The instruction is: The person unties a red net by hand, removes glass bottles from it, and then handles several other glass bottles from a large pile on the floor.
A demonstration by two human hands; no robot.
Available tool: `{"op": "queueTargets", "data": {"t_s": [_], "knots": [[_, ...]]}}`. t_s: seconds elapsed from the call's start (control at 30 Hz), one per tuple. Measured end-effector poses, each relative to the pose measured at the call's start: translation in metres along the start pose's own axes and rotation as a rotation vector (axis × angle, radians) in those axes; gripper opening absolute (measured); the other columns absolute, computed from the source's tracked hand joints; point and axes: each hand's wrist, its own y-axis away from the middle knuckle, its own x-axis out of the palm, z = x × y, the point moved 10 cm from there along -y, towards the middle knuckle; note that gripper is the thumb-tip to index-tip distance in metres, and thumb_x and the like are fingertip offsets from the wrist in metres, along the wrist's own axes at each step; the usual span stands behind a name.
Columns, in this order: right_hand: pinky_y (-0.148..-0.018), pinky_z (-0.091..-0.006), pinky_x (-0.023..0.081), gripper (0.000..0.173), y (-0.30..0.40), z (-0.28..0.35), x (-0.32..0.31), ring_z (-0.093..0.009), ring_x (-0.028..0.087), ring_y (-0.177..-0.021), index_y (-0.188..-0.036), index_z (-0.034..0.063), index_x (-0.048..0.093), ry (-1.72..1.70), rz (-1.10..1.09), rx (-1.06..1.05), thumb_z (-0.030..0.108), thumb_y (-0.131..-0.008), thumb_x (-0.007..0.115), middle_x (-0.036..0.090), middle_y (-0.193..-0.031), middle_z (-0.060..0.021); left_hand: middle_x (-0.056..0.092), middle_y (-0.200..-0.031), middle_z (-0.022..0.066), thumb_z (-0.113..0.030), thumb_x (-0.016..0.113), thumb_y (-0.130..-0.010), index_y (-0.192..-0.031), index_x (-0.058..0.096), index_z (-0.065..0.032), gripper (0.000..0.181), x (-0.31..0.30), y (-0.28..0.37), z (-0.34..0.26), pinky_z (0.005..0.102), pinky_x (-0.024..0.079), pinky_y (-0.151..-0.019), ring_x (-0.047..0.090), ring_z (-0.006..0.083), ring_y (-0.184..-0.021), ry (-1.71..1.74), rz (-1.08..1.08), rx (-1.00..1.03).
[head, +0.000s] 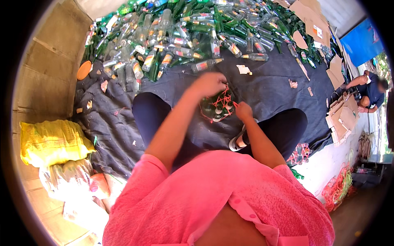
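Note:
Between my knees a bundle of green glass bottles (219, 107) stands upright on a dark cloth (271, 77), laced around and across its necks with red plastic strapping (226, 97). My left hand (212, 83) is bent over the far upper edge of the bundle, fingers curled at the strapping; it is slightly blurred, and whether it grips a strand does not show. At the bundle's right side my right hand (243, 111) is closed on a strand of the red strapping.
A large heap of loose glass bottles (184, 37) lies beyond the cloth. Yellow sacks (55, 141) sit at the left. Cardboard pieces (343, 113), another strapped bottle bundle (300, 153) and a tangle of strapping (338, 187) are at the right. Another person (371, 89) crouches at the far right.

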Motion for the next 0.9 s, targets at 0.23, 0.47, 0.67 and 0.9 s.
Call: {"op": "queueTargets", "data": {"t_s": [0.23,0.47,0.67,0.9], "knots": [[-0.085,-0.0509,0.053,0.024,0.005,0.109,-0.139,-0.044,0.067,-0.099,-0.097,0.0008,0.067,-0.217,0.139,-0.276,0.021,-0.083,0.068,0.071,-0.098,-0.0235,0.072,-0.111,0.0176,-0.029,0.069,-0.086,-0.118,0.071,-0.0077,0.038,-0.127,0.004,0.054,0.0446,0.054,-0.088,0.069,0.035,-0.103,-0.322,-0.178,-0.13],[-0.086,-0.0489,0.053,0.022,0.011,0.201,-0.146,-0.041,0.068,-0.101,-0.102,0.0015,0.068,0.085,0.498,-0.541,0.014,-0.084,0.068,0.071,-0.098,-0.0224,0.073,-0.112,0.0157,-0.027,0.073,-0.086,-0.125,0.068,-0.007,0.045,-0.058,0.028,0.103,0.0457,0.054,-0.089,0.068,0.0359,-0.105,-0.203,0.271,-0.214],[-0.093,-0.05,0.054,0.062,-0.014,0.203,-0.084,-0.041,0.064,-0.113,-0.137,0.0141,0.055,0.083,0.245,-0.518,0.01,-0.079,0.075,0.06,-0.13,-0.0205,0.071,-0.103,0.0193,-0.025,0.074,-0.084,-0.121,0.067,-0.0052,0.043,-0.07,0.0,0.089,0.0476,0.053,-0.084,0.067,0.039,-0.099,-0.343,0.066,-0.109],[-0.083,-0.0473,0.055,0.085,-0.013,0.223,-0.031,-0.036,0.064,-0.105,-0.156,0.0296,0.035,0.323,0.261,-0.398,0.029,-0.082,0.076,0.042,-0.147,-0.0232,0.07,-0.097,0.0198,-0.023,0.075,-0.082,-0.117,0.068,-0.0053,0.04,-0.059,-0.014,0.063,0.0467,0.053,-0.082,0.067,0.0391,-0.094,-0.186,0.13,-0.091]]}}
